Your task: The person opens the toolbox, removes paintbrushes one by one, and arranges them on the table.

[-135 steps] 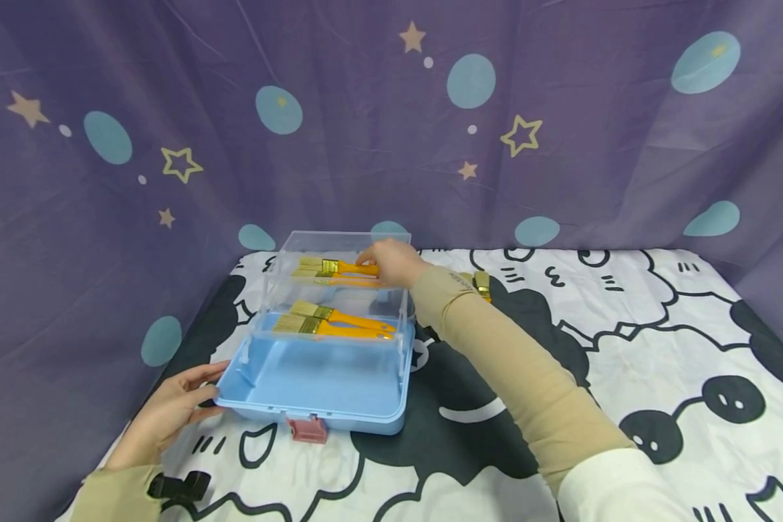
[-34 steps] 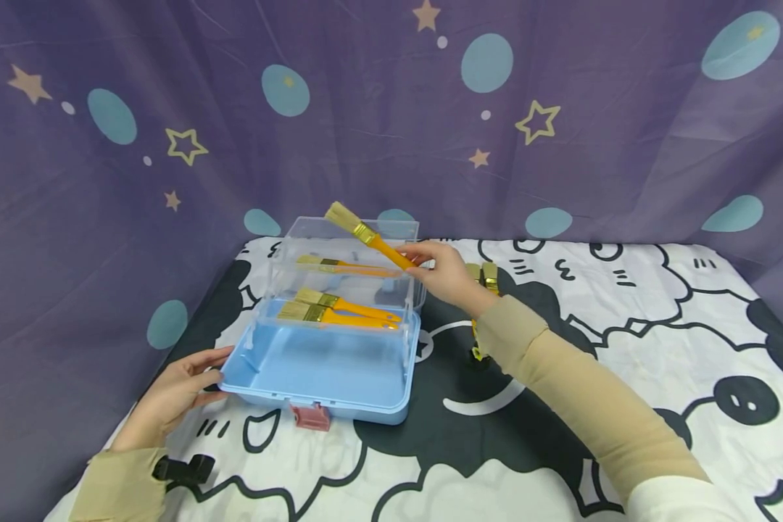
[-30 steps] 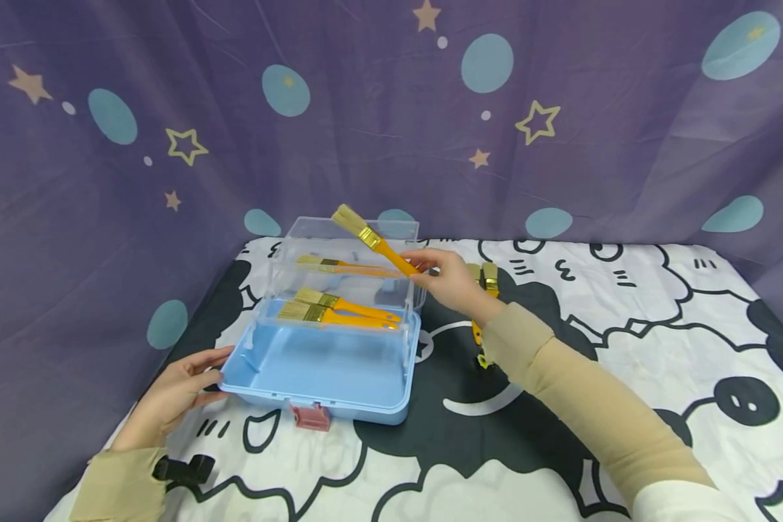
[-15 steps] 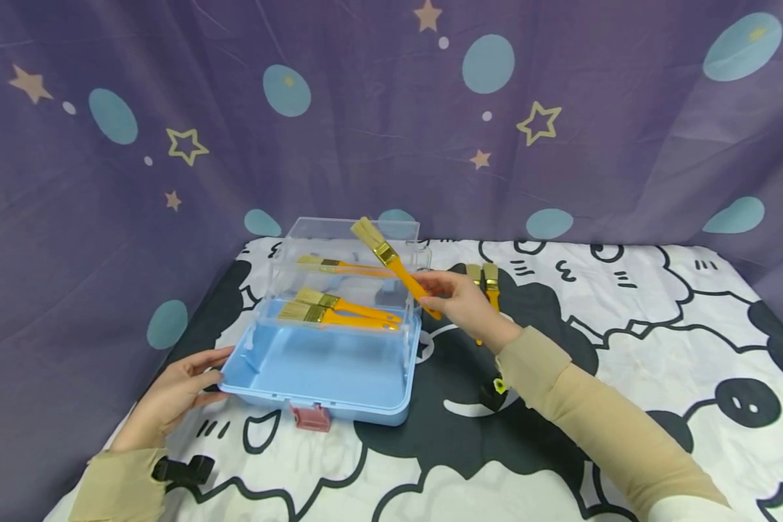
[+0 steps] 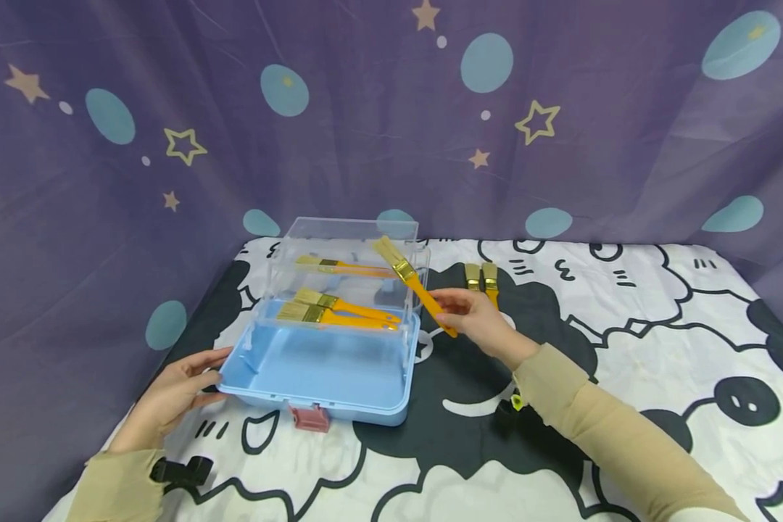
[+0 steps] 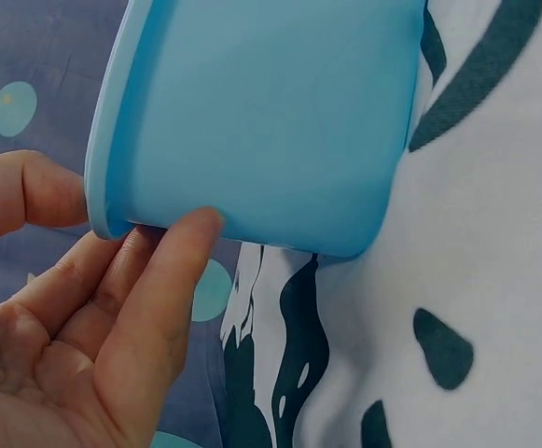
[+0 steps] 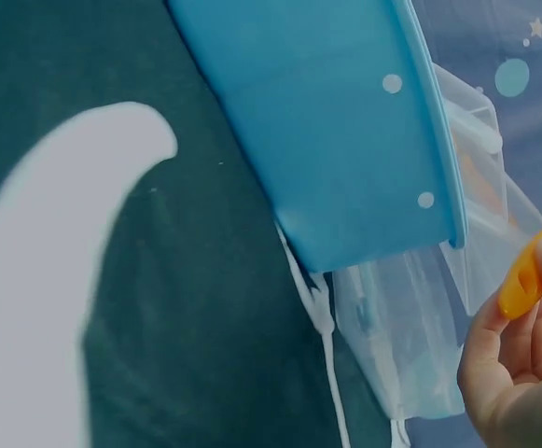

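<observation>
The right hand [image 5: 479, 322] is holding a brush [image 5: 420, 291] at the 3 o'clock side of the box [image 5: 365, 412], which is serving as dial centre for the head view. Its fingers are clamping on the orange handle [image 5: 435, 312] near the butt. The bristles are pointing to 11 o'clock, the butt to 5 o'clock. The bristle end is overlapping the right edge of the clear trays [image 5: 359, 288] in the head view; contact between the two cannot be determined.

The left hand [image 5: 170, 399] is gripping the box at its 8 o'clock corner. Its fingers are clamping on that corner, one digit pressing the blue outer wall just below the rim in the left wrist view.

The box is standing open on the printed cloth [image 5: 470, 493], its pink latch [image 5: 310, 418] facing 6 o'clock. The trays are rising in tiers toward 12 o'clock. The lower tier is carrying two lower brushes [image 5: 352, 320], lying near each other, bristles pointing to 9 o'clock. The upper tier is carrying one upper brush [image 5: 342, 267], its bristles also pointing to 9 o'clock.

Two loose brushes [image 5: 490, 275] are lying side by side on the cloth between 2 and 3 o'clock, bristles pointing to 12 o'clock; the right hand is partly hiding their handles. A purple curtain [image 5: 365, 159] is hanging beyond the cloth at 12 o'clock.
</observation>
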{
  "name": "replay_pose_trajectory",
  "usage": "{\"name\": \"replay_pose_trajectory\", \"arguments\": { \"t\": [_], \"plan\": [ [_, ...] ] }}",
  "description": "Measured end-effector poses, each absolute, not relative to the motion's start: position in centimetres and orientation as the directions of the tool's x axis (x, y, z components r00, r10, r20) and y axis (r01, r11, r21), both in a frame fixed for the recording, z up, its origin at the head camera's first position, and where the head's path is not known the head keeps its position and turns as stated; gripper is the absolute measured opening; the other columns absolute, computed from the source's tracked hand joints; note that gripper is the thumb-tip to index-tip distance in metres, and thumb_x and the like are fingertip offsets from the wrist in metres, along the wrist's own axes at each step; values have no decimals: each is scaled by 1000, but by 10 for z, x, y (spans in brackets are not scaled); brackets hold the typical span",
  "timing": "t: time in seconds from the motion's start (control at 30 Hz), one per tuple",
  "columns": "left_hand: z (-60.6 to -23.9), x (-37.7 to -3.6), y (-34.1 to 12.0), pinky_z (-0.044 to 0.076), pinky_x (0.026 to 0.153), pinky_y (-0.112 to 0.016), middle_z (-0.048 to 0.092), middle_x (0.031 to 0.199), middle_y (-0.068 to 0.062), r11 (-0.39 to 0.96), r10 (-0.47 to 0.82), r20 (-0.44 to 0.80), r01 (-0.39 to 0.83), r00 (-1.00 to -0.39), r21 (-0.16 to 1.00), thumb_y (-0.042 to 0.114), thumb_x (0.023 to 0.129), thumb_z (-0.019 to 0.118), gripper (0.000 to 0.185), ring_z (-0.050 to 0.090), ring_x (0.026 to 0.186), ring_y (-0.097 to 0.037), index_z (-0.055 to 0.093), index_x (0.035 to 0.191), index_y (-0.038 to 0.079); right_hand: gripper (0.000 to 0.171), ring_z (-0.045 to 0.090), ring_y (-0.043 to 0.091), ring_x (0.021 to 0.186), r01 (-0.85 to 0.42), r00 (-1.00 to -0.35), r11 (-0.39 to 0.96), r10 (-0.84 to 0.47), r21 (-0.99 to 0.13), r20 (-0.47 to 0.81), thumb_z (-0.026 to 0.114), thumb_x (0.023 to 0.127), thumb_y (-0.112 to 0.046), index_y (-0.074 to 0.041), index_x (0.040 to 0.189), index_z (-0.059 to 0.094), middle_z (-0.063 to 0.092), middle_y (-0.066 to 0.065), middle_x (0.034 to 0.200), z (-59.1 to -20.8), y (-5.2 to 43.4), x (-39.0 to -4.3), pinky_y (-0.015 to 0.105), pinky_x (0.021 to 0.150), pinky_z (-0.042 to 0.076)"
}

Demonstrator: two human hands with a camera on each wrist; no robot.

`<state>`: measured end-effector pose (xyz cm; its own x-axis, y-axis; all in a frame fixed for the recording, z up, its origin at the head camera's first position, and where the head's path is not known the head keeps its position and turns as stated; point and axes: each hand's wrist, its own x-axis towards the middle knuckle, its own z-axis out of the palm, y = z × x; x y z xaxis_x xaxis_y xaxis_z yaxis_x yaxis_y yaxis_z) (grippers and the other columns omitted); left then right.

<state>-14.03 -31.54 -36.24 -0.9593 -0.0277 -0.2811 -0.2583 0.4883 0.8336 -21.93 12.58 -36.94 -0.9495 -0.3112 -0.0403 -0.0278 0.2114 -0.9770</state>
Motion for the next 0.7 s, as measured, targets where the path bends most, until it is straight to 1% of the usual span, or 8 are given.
{"name": "replay_pose_trajectory", "arguments": {
  "t": [0.1, 0.2, 0.33, 0.57, 0.7],
  "plan": [
    [-363, -141, -315, 56, 74, -29, 30, 145, -33, 489, -22, -277, -252, -961, 835, 4, 92, 44, 58, 56, 87, 6, 26, 145, -8, 45, 56, 20, 95, -9, -951, 175, -305, -985, -46, 59, 89, 0, -2, 134, 52, 58, 17, 119, -374, 130, -219, 30, 81, 52],
    [-362, -142, -315, 57, 74, -29, 30, 145, -33, 488, -19, -275, -249, -961, 836, 4, 92, 45, 58, 56, 86, 6, 27, 145, -8, 46, 57, 17, 93, 10, -954, 151, -294, -988, -55, 59, 90, -1, -2, 134, 51, 58, 13, 115, -378, 134, -218, 30, 81, 52],
    [-362, -141, -314, 57, 74, -29, 30, 145, -34, 487, -14, -274, -246, -962, 838, 3, 92, 44, 58, 56, 86, 6, 26, 145, -8, 46, 56, 15, 94, 12, -952, 141, -300, -990, -54, 59, 90, -2, 0, 135, 50, 57, 12, 115, -382, 139, -214, 29, 82, 52],
    [-362, -140, -315, 56, 74, -28, 29, 145, -34, 491, -13, -279, -249, -960, 835, 3, 91, 43, 58, 56, 87, 6, 25, 145, -9, 48, 56, 14, 92, 20, -948, 107, -315, -994, -53, 59, 90, -2, 3, 137, 46, 56, 13, 114, -384, 152, -207, 26, 77, 50],
    [-362, -139, -314, 56, 74, -28, 29, 145, -34, 487, -16, -277, -250, -961, 837, 2, 91, 43, 58, 56, 87, 7, 25, 145, -9, 49, 54, 13, 93, 27, -950, 84, -309, -996, -51, 59, 91, -3, 4, 137, 45, 55, 8, 111, -385, 158, -207, 26, 78, 50]
  ]
}}
